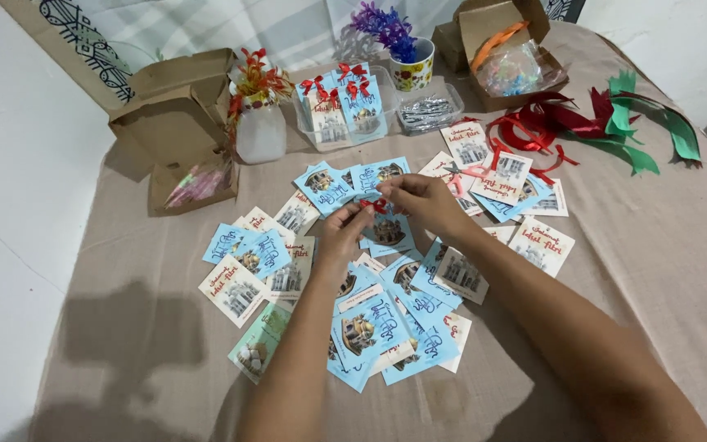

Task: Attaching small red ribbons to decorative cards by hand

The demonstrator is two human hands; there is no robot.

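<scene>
My left hand [344,231] and my right hand [419,200] meet above the middle of the table, both pinching a small red ribbon [375,205] at the top of a blue card [389,232]. The card hangs just under my fingers. Around and beneath my hands lie several blue and white cards [370,323] with building pictures, spread over the beige tablecloth [149,303].
A clear tray [308,123] at the back holds cards with red bows. Open cardboard boxes [175,115] stand at left and back right. Red ribbons [538,123], green ribbons [644,123], a white vase [260,131], a flower mug [412,69] and scissors [458,176] lie nearby.
</scene>
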